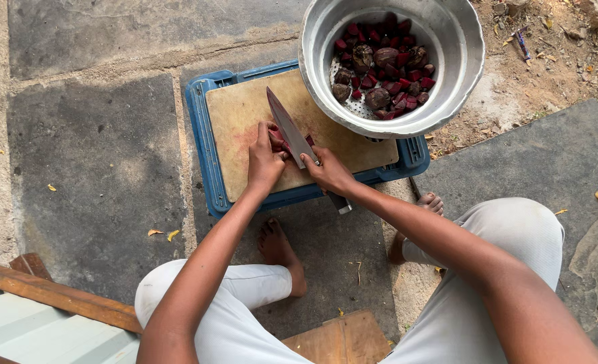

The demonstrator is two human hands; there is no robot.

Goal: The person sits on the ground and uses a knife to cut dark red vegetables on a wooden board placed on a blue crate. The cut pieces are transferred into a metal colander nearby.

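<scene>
Right hand (329, 172) clamped on knife (291, 133); left hand (265, 162) pressing what looks like beet piece (280, 139) on cutting board (245, 114); metal colander (447, 81) overlaps board's far right corner.

No packages, labels, signs or screens anywhere in view.

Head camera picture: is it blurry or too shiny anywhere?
Head view: even, soft daylight and sharp focus; the metal bowl has a mild sheen on its inner wall, no harsh glare; the knife looks crisp, unblurred; faint soft shadows beside the blue crate.
</scene>
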